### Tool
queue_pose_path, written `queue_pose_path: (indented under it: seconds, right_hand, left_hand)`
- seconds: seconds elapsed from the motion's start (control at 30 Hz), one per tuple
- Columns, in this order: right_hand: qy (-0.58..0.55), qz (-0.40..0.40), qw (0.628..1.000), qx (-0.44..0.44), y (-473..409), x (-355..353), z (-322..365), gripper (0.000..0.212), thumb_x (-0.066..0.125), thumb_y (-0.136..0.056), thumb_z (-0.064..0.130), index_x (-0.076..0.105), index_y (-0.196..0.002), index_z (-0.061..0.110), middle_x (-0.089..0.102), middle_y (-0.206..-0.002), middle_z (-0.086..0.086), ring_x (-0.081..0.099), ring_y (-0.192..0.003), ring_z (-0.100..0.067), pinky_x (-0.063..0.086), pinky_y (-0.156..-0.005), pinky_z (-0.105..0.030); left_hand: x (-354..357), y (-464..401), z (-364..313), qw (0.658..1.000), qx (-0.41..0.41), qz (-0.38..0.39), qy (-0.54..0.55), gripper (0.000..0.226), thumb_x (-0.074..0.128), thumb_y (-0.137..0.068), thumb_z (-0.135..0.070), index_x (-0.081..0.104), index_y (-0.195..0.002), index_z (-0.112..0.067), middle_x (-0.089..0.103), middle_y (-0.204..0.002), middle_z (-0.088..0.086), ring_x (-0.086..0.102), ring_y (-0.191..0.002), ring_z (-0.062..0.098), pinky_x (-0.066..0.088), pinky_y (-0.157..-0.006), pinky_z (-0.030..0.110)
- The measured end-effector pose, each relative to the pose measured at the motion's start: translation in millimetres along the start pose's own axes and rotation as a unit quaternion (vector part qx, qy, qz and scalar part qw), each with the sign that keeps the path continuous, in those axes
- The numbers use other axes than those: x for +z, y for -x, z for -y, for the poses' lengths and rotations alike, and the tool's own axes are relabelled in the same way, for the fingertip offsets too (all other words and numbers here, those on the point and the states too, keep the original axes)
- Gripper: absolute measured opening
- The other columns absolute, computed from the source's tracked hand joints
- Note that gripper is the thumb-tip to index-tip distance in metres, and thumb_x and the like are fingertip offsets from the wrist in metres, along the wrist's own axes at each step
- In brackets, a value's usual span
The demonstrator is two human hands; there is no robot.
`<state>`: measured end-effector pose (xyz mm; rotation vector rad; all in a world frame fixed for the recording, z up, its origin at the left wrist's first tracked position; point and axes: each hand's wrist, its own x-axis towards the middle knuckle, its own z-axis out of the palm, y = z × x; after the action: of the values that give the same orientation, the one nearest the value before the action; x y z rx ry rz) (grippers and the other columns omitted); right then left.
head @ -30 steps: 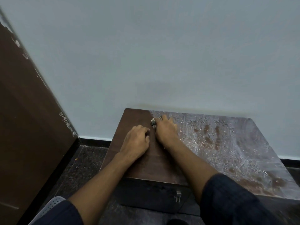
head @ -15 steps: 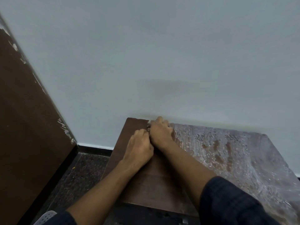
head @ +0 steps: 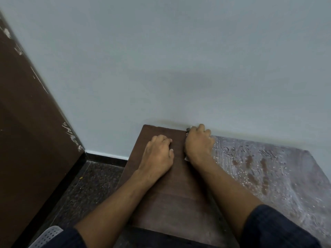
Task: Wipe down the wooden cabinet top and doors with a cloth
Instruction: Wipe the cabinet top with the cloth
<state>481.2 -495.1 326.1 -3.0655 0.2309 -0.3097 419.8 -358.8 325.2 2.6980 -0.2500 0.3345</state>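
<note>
Right hand (head: 198, 145) curled over barely visible cloth (head: 187, 130); left hand (head: 158, 154) loosely curled, empty. Press firmly along dark wooden cabinet top (head: 172, 194), overlapping strokes into filmy white residue (head: 268, 176).

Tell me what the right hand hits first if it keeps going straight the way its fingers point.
The wall, most likely. The right hand lies at the back edge of the cabinet top, fingers pointing away from the person, and nothing shows between its fingertips and the painted surface. The remaining gap looks tiny, though depth is hard to judge.

Left hand (head: 157, 156) flat, palm down, fingers loosely curled; right hand (head: 198, 145) fisted, forearms extended.
</note>
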Motion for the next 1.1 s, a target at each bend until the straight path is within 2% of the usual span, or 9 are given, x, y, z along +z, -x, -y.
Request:
queue_pose_path:
  seconds: [0.1, 0.23, 0.27, 0.4, 0.53, 0.7, 0.83, 0.93, 1.1]
  right_hand:
    - [0.014, -0.005, 1.0, 0.02, 3.4, -2.3, 17.2, 0.032, 0.039, -0.1, 0.014, 0.06, -0.125, 0.011, 0.053, -0.123, -0.01, 0.052, -0.108, -0.03, 0.048, -0.077, -0.044]
    - [-0.05, 0.025, 0.99, -0.131, 0.0, -1.1, 16.6, 0.033, 0.045, -0.101, 0.021, 0.056, -0.132, 0.018, 0.049, -0.13, -0.007, 0.048, -0.115, -0.03, 0.047, -0.086, -0.046]
    - [-0.059, 0.039, 0.987, -0.142, -1.8, -2.8, 6.4, 0.035, 0.045, -0.1, 0.021, 0.054, -0.134, 0.019, 0.048, -0.133, -0.007, 0.047, -0.117, -0.03, 0.046, -0.088, -0.047]
    - [-0.046, 0.017, 0.997, -0.058, -5.4, -4.4, -38.0, 0.033, 0.044, -0.098, 0.014, 0.058, -0.128, 0.013, 0.048, -0.13, -0.01, 0.046, -0.116, -0.033, 0.047, -0.089, -0.051]
    - [-0.088, 0.047, 0.992, -0.073, -8.4, -5.6, -45.1, 0.035, 0.049, -0.094, 0.011, 0.059, -0.128, 0.016, 0.046, -0.132, -0.009, 0.043, -0.119, -0.036, 0.045, -0.095, -0.055]
    - [-0.149, 0.051, 0.967, -0.201, 33.2, -3.7, -63.0, 0.043, 0.055, -0.094, 0.019, 0.057, -0.136, 0.027, 0.05, -0.131, -0.003, 0.046, -0.115, -0.03, 0.046, -0.095, -0.049]
    - [-0.172, 0.067, 0.932, -0.312, 85.3, -12.0, -73.7, 0.044, 0.049, -0.093, 0.029, 0.057, -0.137, 0.03, 0.051, -0.133, 0.0, 0.047, -0.11, -0.026, 0.047, -0.09, -0.045]
    - [-0.167, 0.054, 0.937, -0.301, 68.8, -6.5, -75.4, 0.043, 0.053, -0.095, 0.024, 0.057, -0.137, 0.031, 0.051, -0.135, 0.0, 0.047, -0.111, -0.026, 0.047, -0.091, -0.046]
    - [-0.146, 0.038, 0.97, -0.192, -2.0, 7.4, -62.0, 0.042, 0.055, -0.096, 0.019, 0.059, -0.136, 0.029, 0.05, -0.133, -0.004, 0.046, -0.115, -0.034, 0.047, -0.095, -0.049]
  left_hand:
    - [3.2, 0.5, -2.5, 1.0, -0.004, 0.0, -0.004, 0.041, 0.055, -0.096, -0.026, 0.058, -0.135, -0.012, 0.058, -0.129, 0.001, 0.049, -0.12, 0.019, 0.043, -0.104, 0.034]
    - [-0.5, -0.1, -9.8, 1.0, -0.005, 0.002, -0.002, 0.04, 0.055, -0.096, -0.026, 0.059, -0.133, -0.013, 0.059, -0.126, 0.001, 0.051, -0.118, 0.02, 0.044, -0.102, 0.034]
    - [-2.1, 0.2, -10.5, 1.0, -0.001, 0.004, 0.001, 0.04, 0.055, -0.096, -0.027, 0.059, -0.133, -0.013, 0.059, -0.127, 0.0, 0.05, -0.118, 0.019, 0.044, -0.103, 0.034]
    - [-6.6, 2.3, -9.9, 0.999, 0.001, 0.025, 0.024, 0.037, 0.056, -0.098, -0.029, 0.06, -0.133, -0.016, 0.059, -0.129, -0.003, 0.049, -0.121, 0.015, 0.043, -0.107, 0.033]
    - [-5.7, 4.8, -18.5, 0.999, 0.008, 0.038, 0.037, 0.035, 0.056, -0.098, -0.027, 0.063, -0.131, -0.017, 0.061, -0.127, -0.002, 0.051, -0.12, 0.017, 0.044, -0.107, 0.035]
    - [-1.2, 11.0, -25.0, 0.996, -0.015, 0.009, 0.092, 0.041, 0.052, -0.098, -0.018, 0.053, -0.139, -0.012, 0.06, -0.123, 0.004, 0.053, -0.117, 0.02, 0.045, -0.104, 0.035]
    - [5.2, 6.1, -23.0, 0.994, -0.049, 0.001, 0.093, 0.036, 0.045, -0.1, -0.014, 0.058, -0.133, -0.009, 0.063, -0.124, 0.009, 0.054, -0.119, 0.025, 0.046, -0.103, 0.037]
    - [6.1, 7.1, -29.4, 0.996, -0.035, 0.009, 0.078, 0.034, 0.045, -0.101, -0.016, 0.06, -0.131, -0.011, 0.064, -0.124, 0.007, 0.052, -0.117, 0.023, 0.047, -0.102, 0.037]
    - [-2.7, 13.6, -37.7, 0.997, -0.024, 0.011, 0.072, 0.038, 0.048, -0.101, -0.018, 0.055, -0.138, -0.015, 0.064, -0.124, 0.001, 0.053, -0.115, 0.017, 0.047, -0.102, 0.035]
